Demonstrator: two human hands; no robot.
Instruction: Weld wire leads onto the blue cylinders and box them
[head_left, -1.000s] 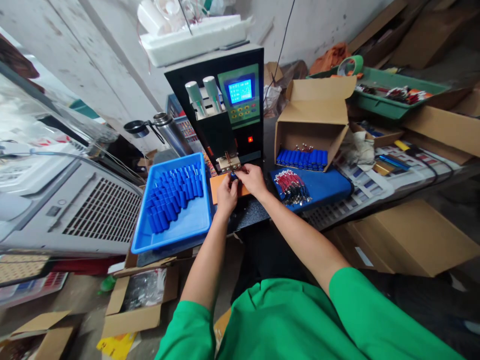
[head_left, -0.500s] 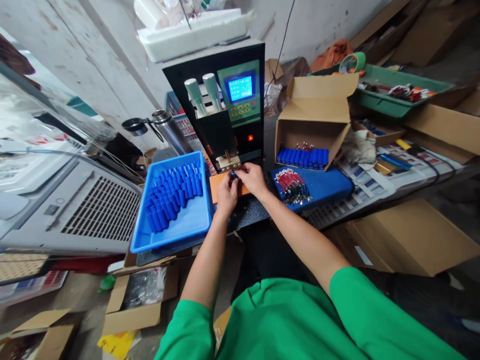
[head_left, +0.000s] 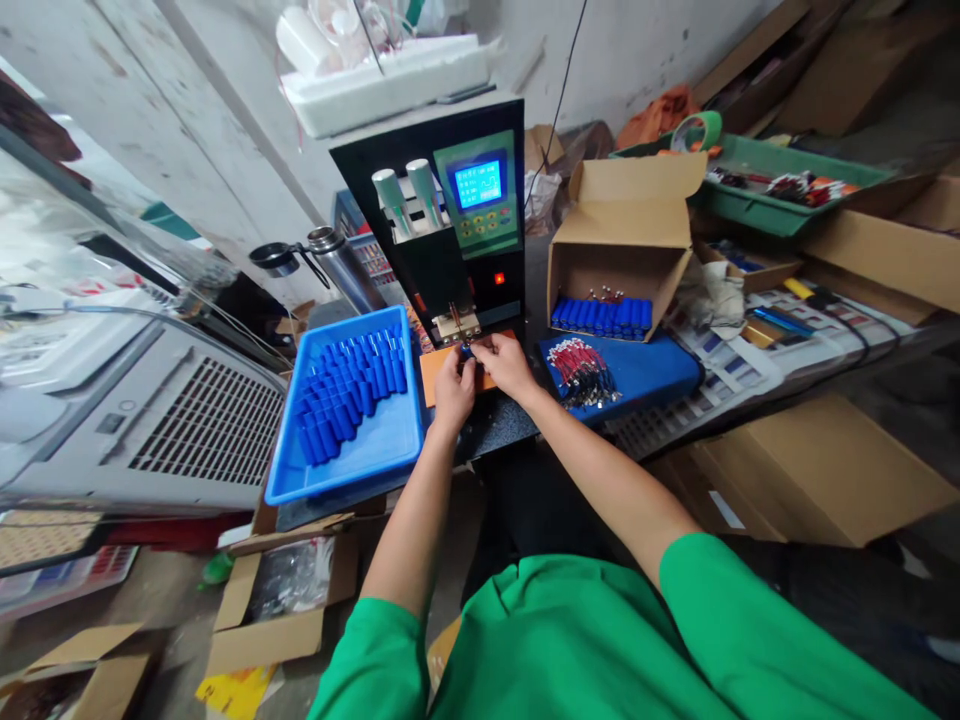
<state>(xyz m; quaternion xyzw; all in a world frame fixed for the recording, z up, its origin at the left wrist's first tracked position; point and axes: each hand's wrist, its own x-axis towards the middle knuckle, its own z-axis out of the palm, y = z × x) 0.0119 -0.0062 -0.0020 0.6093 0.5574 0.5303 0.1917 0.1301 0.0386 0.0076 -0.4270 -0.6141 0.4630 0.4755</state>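
My left hand (head_left: pixel 453 386) and my right hand (head_left: pixel 508 364) meet just below the welding tip of a black spot-welding machine (head_left: pixel 450 215). Together they pinch a small blue battery cell (head_left: pixel 466 351) over an orange pad (head_left: pixel 433 374). To the left lies a blue tray (head_left: pixel 375 450) with several blue cells. Right of my hands, a bundle of red wire leads (head_left: pixel 583 371) rests on a blue mat (head_left: pixel 645 366).
An open cardboard box (head_left: pixel 622 240) behind the mat holds a row of blue cells. A steel flask (head_left: pixel 341 262) stands behind the tray. A green tray (head_left: pixel 780 190) and cardboard boxes crowd the right. A grey ventilated unit (head_left: pixel 150 420) sits on the left.
Both hands stay at the welding tip holding the cell. The machine's screen has changed from a list of lines to a waveform. The view shifted slightly.
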